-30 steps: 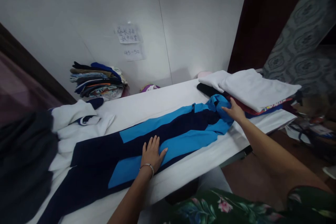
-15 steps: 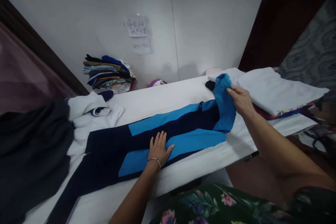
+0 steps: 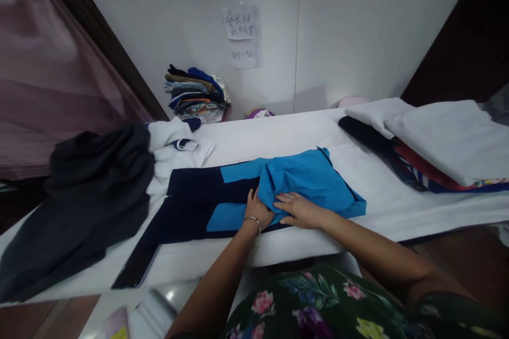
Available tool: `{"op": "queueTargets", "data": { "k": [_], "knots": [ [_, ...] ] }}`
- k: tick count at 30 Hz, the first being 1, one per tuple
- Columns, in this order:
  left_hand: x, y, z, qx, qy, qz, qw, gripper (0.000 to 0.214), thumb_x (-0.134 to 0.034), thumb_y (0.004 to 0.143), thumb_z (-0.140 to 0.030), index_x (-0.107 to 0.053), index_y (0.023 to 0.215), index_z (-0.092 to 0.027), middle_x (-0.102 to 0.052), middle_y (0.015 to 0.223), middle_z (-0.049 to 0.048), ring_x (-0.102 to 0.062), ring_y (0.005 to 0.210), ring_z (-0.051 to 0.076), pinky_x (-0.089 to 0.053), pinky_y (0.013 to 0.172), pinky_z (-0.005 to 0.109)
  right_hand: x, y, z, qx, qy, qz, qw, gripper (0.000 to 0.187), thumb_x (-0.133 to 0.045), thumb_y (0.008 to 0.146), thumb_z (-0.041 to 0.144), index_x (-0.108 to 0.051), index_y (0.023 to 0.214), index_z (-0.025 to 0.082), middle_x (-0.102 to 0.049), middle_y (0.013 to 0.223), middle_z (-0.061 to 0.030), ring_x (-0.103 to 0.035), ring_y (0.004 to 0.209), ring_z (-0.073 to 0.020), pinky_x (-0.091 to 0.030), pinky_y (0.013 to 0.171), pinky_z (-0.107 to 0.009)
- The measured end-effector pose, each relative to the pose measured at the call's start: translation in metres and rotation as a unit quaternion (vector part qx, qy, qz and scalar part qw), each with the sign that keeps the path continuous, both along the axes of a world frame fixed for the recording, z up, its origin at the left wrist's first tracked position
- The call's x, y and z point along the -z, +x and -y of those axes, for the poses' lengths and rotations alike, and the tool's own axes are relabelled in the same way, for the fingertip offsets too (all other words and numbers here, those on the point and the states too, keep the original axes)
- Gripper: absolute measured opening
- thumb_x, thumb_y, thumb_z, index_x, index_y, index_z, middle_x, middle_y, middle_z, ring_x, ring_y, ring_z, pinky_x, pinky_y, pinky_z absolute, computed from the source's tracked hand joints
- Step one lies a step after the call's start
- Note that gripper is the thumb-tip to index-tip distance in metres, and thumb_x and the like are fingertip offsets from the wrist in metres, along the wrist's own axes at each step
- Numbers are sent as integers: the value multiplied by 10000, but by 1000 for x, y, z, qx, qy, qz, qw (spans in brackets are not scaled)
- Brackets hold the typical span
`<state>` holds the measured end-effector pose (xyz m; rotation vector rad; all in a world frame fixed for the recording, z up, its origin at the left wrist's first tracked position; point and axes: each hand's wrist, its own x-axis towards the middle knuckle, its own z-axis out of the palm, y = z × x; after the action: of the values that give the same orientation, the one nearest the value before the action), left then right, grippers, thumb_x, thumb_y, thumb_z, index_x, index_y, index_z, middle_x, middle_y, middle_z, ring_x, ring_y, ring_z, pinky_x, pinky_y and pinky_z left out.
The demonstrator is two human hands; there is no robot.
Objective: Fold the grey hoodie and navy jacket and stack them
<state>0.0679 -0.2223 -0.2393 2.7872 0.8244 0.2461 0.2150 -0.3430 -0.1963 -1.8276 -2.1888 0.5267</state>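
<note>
A blue and dark navy long-sleeved jacket (image 3: 194,185) lies across the white-covered table, its right end folded leftward over itself. One navy sleeve runs down to the front left. My left hand (image 3: 258,212), with a bracelet at the wrist, lies on the jacket with fingers apart. The loose blue fold partly covers that hand. Close beside it, my right hand (image 3: 300,211) has its fingers bent on the fold's bunched edge, holding the cloth, with the thumb lower down.
A dark grey garment (image 3: 87,196) and white clothing (image 3: 178,153) lie at the left. Folded clothes with a white one (image 3: 449,132) on top are at the right. Another stack (image 3: 196,98) stands by the wall, under handwritten paper notes (image 3: 243,24).
My right hand has brought the jacket's right end leftward and down over its middle, beside my left hand. The view has turned a little leftward.
</note>
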Motion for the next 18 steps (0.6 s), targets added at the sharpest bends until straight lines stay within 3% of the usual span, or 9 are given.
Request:
{"op": "queueTargets", "data": {
  "k": [2,3,6,8,9,10,12,15,18],
  "knots": [
    [1,-1,-6,-32,-91,102,990,517,-535,798,-275,-552,1311,-216,-529,1382,81,-384,1337,269,-161,1164,476,1,1,10,9,14,-12,1000,557,-604,862,389,-485,1380,225,-414,1463,-133,-357,1362,-294,-289,1109,-503],
    [0,-2,-9,-54,-161,171,971,513,-530,775,-242,-571,1285,-201,-561,1346,87,-440,1297,258,-225,1148,458,0,2,15,15,25,-19,999,542,-589,871,398,-487,1379,239,-427,1457,-121,-369,1357,-289,-298,1105,-503],
    [-6,-2,-19,-123,-391,357,839,535,-519,721,-199,-587,1251,-167,-635,1242,99,-565,1171,241,-411,1032,408,-6,5,31,25,78,-48,995,455,-513,915,397,-513,1354,278,-470,1432,-77,-397,1342,-259,-317,1102,-493],
    [-12,-1,-23,-156,-495,408,751,538,-537,718,-225,-583,1249,-151,-648,1213,122,-597,1126,261,-474,952,412,-9,12,41,36,136,-57,988,394,-461,941,372,-552,1315,286,-503,1407,-60,-401,1341,-242,-313,1107,-491],
    [-15,0,-23,-171,-525,412,725,525,-549,736,-260,-583,1249,-154,-646,1214,130,-602,1116,274,-492,919,424,-10,17,46,50,168,-54,983,375,-445,948,358,-571,1293,283,-519,1393,-58,-400,1342,-239,-307,1110,-494],
    [-17,3,-23,-188,-539,408,713,505,-565,757,-308,-590,1240,-162,-644,1214,135,-604,1109,287,-504,892,435,-10,24,49,74,199,-45,976,365,-436,951,350,-587,1275,278,-529,1383,-59,-396,1344,-243,-301,1111,-502],
    [-19,10,-20,-213,-534,387,721,481,-645,746,-388,-630,1178,-177,-661,1181,132,-608,1095,303,-510,879,447,-9,39,55,142,244,-12,959,365,-425,950,358,-603,1254,263,-527,1383,-71,-376,1355,-263,-289,1108,-523],
    [-19,25,-18,-214,-527,375,732,415,-781,642,-344,-690,1002,-158,-715,1029,117,-643,1012,290,-504,904,433,0,60,59,236,231,53,943,434,-425,936,433,-574,1290,231,-456,1440,-101,-316,1382,-308,-278,1094,-562],
    [-20,37,-27,-192,-578,439,660,343,-751,697,-332,-677,976,-147,-726,972,107,-670,940,250,-520,891,418,13,68,60,264,162,111,944,519,-434,916,492,-539,1328,195,-427,1454,-138,-320,1373,-343,-261,1082,-586]
  ]
}}
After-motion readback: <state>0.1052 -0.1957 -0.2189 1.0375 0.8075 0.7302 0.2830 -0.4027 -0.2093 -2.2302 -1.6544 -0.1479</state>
